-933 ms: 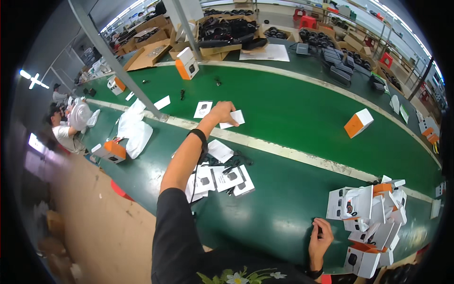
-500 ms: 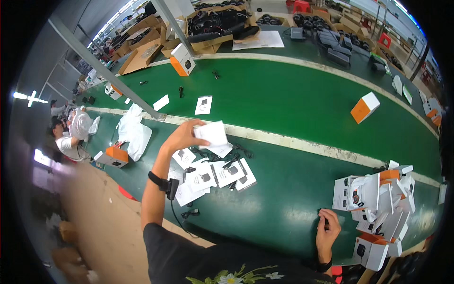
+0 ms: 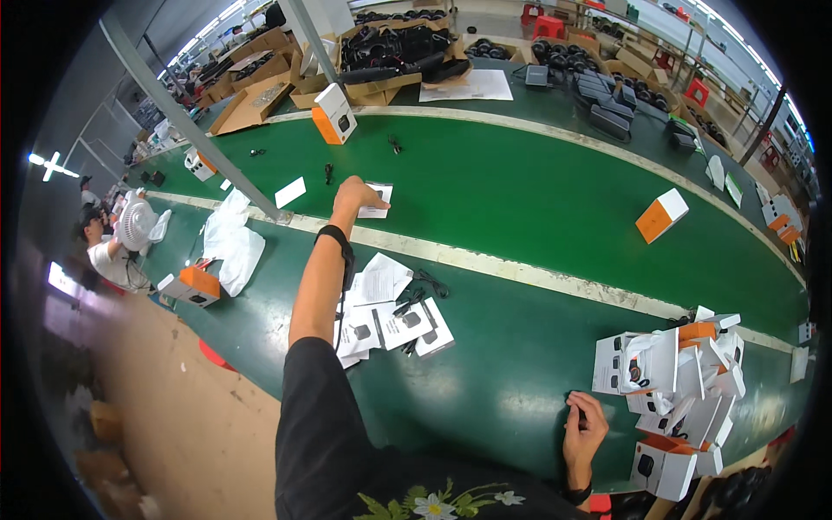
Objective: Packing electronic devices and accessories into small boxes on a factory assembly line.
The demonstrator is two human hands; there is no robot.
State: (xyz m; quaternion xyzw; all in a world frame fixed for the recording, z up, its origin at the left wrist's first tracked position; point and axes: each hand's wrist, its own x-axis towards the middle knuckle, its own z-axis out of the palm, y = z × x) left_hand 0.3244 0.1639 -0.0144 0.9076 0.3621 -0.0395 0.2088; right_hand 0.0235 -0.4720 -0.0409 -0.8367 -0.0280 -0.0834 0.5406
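On the green belt, a white printed leaflet [image 3: 374,211] lies partly under my left hand [image 3: 356,196]. The fingers of that hand are bent over its edge and closed on it; the fingertips are partly hidden. A black band with a small device [image 3: 340,247] is strapped round my left wrist. Below that arm, white leaflets [image 3: 404,322] lie in a loose pile with coiled black cables [image 3: 431,284]. My right hand [image 3: 587,426] rests on the dark green table with its fingers curled in. Something dark shows between thumb and fingers, too unclear to name.
Opened white and orange boxes [image 3: 667,373] are heaped at the right. An orange and white box [image 3: 661,216] stands on the belt [image 3: 520,182], another [image 3: 334,115] farther back. White plastic bags [image 3: 232,247] lie beside a metal post [image 3: 186,113]. A person [image 3: 108,256] sits far left.
My left hand has let go of the white leaflet it held above the pile and reached forward onto the one on the belt. My right hand stays in nearly the same place.
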